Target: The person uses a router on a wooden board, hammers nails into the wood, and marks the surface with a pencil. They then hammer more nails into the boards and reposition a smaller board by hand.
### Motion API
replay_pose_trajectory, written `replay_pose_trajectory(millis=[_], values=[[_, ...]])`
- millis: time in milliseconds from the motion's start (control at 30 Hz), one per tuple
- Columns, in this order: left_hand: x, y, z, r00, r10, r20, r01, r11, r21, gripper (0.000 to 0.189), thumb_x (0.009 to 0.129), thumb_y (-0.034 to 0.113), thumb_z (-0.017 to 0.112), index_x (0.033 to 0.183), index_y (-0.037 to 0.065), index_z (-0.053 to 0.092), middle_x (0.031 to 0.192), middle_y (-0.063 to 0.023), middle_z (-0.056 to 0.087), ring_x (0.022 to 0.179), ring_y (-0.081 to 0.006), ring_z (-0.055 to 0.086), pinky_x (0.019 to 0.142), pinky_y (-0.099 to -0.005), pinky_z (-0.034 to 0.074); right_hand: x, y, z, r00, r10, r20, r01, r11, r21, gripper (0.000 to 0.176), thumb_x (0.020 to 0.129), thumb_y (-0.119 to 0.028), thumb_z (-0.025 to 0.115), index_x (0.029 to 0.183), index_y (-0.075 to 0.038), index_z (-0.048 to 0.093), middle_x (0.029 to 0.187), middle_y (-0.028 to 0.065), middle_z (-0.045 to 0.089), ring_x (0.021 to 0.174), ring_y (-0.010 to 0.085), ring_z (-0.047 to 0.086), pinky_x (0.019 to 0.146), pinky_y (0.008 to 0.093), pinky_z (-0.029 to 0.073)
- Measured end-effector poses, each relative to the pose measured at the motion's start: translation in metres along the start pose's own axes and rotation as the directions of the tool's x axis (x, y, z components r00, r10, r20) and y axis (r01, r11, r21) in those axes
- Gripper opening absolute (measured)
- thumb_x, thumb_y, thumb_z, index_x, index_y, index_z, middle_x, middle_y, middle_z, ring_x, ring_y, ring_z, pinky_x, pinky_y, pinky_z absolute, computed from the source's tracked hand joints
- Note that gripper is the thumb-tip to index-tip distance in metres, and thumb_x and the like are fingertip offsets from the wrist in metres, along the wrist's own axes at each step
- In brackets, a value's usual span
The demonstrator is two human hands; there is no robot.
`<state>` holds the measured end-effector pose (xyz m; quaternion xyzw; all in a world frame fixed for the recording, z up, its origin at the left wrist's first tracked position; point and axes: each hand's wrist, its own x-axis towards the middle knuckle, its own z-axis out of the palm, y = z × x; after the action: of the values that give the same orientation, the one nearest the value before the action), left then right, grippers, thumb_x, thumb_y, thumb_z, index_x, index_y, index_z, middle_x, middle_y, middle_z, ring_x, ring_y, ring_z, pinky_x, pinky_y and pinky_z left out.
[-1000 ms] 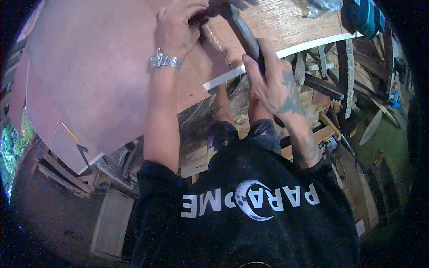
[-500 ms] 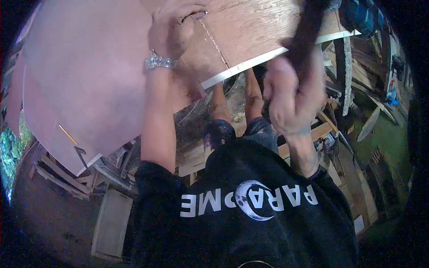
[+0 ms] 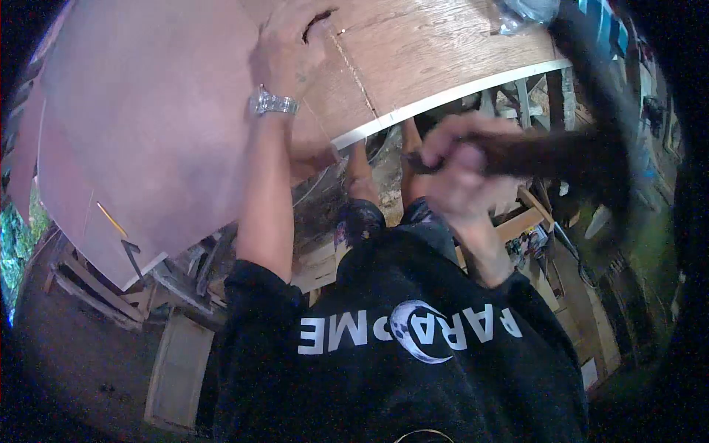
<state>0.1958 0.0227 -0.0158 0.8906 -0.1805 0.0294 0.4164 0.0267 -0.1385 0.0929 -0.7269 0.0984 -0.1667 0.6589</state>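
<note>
My left hand [image 3: 292,48], with a clear-banded watch [image 3: 273,102] at the wrist, rests on the plywood panel [image 3: 421,44]. A dark gap shows between its thumb and fingers, and I see nothing held there. Just right of the fingertips a small nail [image 3: 341,32] sits at the upper end of a rough, splintered line [image 3: 354,74] in the wood. My right hand [image 3: 465,173] is shut round the handle of a dark hammer [image 3: 546,155], raised close to the camera and blurred by motion. The hammer's head is toward the right.
A pale edge strip [image 3: 450,90] runs along the panel's near side. A large pinkish sheet [image 3: 140,125] fills the left, with a square with a yellow part [image 3: 111,218] at its lower edge. Clear plastic [image 3: 528,13] lies at the top right. Wood scraps surround my legs.
My right hand has swung the hammer, which now lies sideways across the right of the view. My left hand has shifted slightly, and the nail now shows a little apart from its fingers.
</note>
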Motion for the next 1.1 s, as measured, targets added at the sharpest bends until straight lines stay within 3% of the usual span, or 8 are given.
replay_pose_trajectory(millis=[67,167,300,367,500,767,867,1100], values=[[-0.002,0.003,-0.002,0.998,-0.056,0.031,0.055,0.998,0.044,0.024,0.091,0.026,0.071,0.114,0.025,0.076,0.109,-0.0088,0.075,0.096,-0.0278,0.073,0.082,-0.0382,0.057,0.008,0.024,-0.001,0.983,0.101,0.156,0.023,0.769,-0.639,0.030,0.098,-0.022,0.063,0.114,0.001,0.054,0.082,0.0284,0.063,0.072,0.0457,0.064,0.065,0.0477,0.051],[-0.002,-0.001,0.000,0.999,0.007,-0.040,-0.006,0.999,0.040,0.026,0.088,0.013,0.066,0.111,0.023,0.075,0.110,-0.0045,0.073,0.100,-0.0274,0.070,0.086,-0.0393,0.057,0.036,0.008,0.007,0.864,0.461,0.203,-0.243,0.733,-0.635,0.024,0.099,-0.014,0.061,0.115,0.002,0.057,0.080,0.0286,0.063,0.079,0.0490,0.064,0.068,0.0449,0.052],[-0.005,-0.002,0.000,0.997,-0.007,-0.083,0.016,0.995,0.102,0.030,0.087,0.008,0.063,0.110,0.024,0.073,0.108,-0.0004,0.072,0.101,-0.0261,0.067,0.087,-0.0384,0.056,0.017,-0.011,0.004,1.000,-0.004,0.006,0.006,0.930,-0.367,0.027,0.096,-0.013,0.060,0.117,0.002,0.054,0.084,0.0166,0.066,0.073,0.0292,0.066,0.068,0.0378,0.052],[-0.006,-0.004,0.002,0.996,-0.008,-0.092,0.017,0.995,0.099,0.030,0.087,0.008,0.063,0.109,0.024,0.073,0.107,0.0000,0.072,0.100,-0.0265,0.067,0.085,-0.0385,0.056,-0.002,0.004,0.000,1.000,0.015,-0.026,-0.021,0.971,-0.238,0.034,0.092,-0.014,0.062,0.120,0.002,0.053,0.087,0.0144,0.067,0.077,0.0273,0.067,0.071,0.0398,0.053],[-0.004,0.008,-0.005,0.997,-0.026,-0.073,0.038,0.986,0.165,0.030,0.086,0.007,0.063,0.108,0.025,0.073,0.103,0.0003,0.071,0.097,-0.0275,0.067,0.083,-0.0388,0.057,0.025,0.027,0.000,0.895,0.370,0.250,-0.073,0.673,-0.736,0.019,0.097,-0.013,0.062,0.109,0.000,0.055,0.077,0.0285,0.064,0.070,0.0466,0.067,0.057,0.0479,0.052],[-0.001,-0.014,0.007,0.977,0.126,-0.171,-0.112,0.990,0.089,0.030,0.084,0.003,0.061,0.106,0.020,0.073,0.100,-0.0025,0.071,0.094,-0.0275,0.067,0.085,-0.0388,0.056,0.016,0.001,0.003,0.994,0.008,0.107,0.048,0.859,-0.509,0.029,0.096,-0.010,0.060,0.123,0.001,0.053,0.085,0.0242,0.068,0.073,0.0406,0.069,0.066,0.0455,0.054],[-0.002,-0.004,-0.001,0.995,0.041,-0.093,-0.032,0.995,0.089,0.033,0.081,0.003,0.062,0.108,0.018,0.072,0.105,-0.0036,0.071,0.100,-0.0278,0.066,0.087,-0.0400,0.055,0.032,0.032,0.007,0.856,0.459,0.236,-0.142,0.649,-0.748,0.020,0.096,-0.015,0.065,0.109,-0.004,0.054,0.077,0.0276,0.065,0.073,0.0495,0.065,0.061,0.0550,0.051],[-0.006,-0.014,0.003,0.997,0.073,-0.038,-0.071,0.996,0.050,0.040,0.077,0.007,0.069,0.115,0.018,0.070,0.112,-0.0075,0.070,0.102,-0.0318,0.065,0.091,-0.0416,0.053,0.036,0.000,0.014,0.995,0.071,0.071,-0.015,0.803,-0.596,0.023,0.096,-0.012,0.062,0.115,0.001,0.057,0.069,0.0217,0.063,0.063,0.0383,0.069,0.057,0.0419,0.051]])
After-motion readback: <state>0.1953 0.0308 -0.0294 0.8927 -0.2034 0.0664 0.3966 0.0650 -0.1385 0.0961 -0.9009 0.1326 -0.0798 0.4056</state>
